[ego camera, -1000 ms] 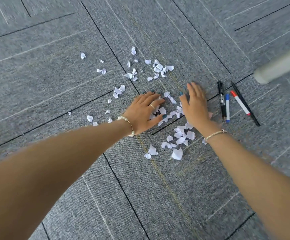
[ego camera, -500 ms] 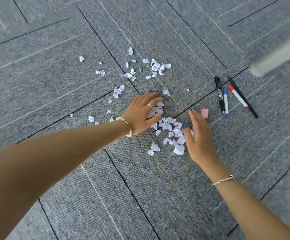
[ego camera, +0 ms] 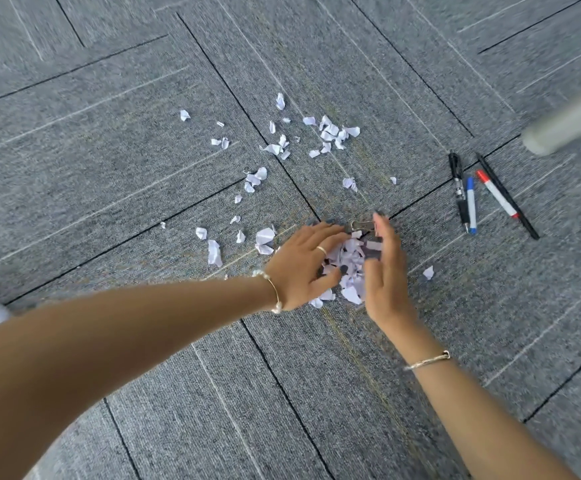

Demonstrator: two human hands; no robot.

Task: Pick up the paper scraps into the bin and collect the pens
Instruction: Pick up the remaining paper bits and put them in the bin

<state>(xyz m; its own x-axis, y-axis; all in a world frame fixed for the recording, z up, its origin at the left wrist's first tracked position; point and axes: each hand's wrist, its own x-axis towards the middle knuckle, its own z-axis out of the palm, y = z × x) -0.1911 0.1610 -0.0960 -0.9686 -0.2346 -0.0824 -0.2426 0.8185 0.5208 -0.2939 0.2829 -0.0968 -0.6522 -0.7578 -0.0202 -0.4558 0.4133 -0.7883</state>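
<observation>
A heap of white paper scraps lies on the grey carpet between my two hands. My left hand presses against the heap from the left with fingers spread. My right hand stands on its edge on the right, fingers straight, cupping the heap. More scraps are scattered farther away and to the left. Several pens lie to the right: a black pen, a blue-capped pen, a red-capped marker and a thin black pen. No bin is in view.
A metal binder clip lies at the far end of the heap. One stray scrap sits right of my right hand. A blurred pale leg or pole comes in from the upper right. Carpet tiles cover the floor.
Both hands have swept toward each other, pushing the scraps into a tight heap. My right hand has come in from the right and now stands on edge against the pile.
</observation>
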